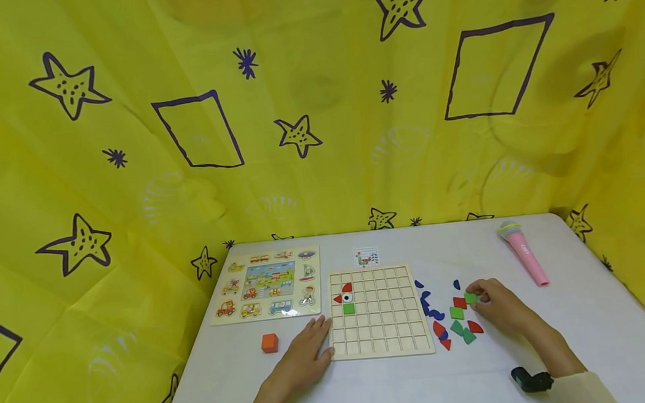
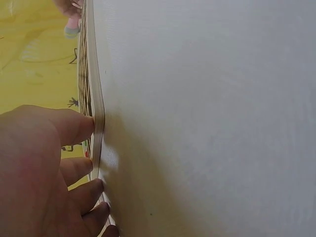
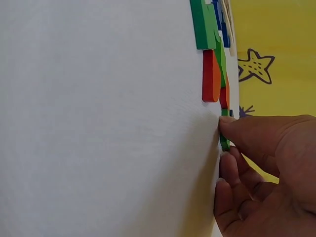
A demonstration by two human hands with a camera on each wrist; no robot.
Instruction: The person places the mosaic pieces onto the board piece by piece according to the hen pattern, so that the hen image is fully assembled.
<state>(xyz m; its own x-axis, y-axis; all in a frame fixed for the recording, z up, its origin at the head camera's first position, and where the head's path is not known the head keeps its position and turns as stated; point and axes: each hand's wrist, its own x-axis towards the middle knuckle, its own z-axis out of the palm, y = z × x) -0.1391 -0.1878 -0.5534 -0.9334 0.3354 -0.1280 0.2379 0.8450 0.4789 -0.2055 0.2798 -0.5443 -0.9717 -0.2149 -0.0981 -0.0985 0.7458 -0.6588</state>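
Note:
A wooden grid board [image 1: 385,321] lies on the white table. On its left side sit a red quarter-round, a red triangle, a white tile with a black dot and a green square [image 1: 349,309]. My left hand [image 1: 304,357] rests beside the board, its extended fingers touching the left edge; the left wrist view shows thumb and fingertips against the rim. Right of the board, my right hand [image 1: 499,306] pinches another green square [image 3: 225,140] between thumb and fingers at table level. Close to it lie a red square [image 1: 459,303] and a second loose green square [image 1: 457,313].
Several blue half-rounds [image 1: 425,306] lie along the board's right edge, with red and green pieces nearer me. A pattern card [image 1: 366,257] is behind the board. At left are a picture puzzle [image 1: 224,315] and an orange cube [image 1: 269,343]; a pink toy microphone [image 1: 527,258] lies far right.

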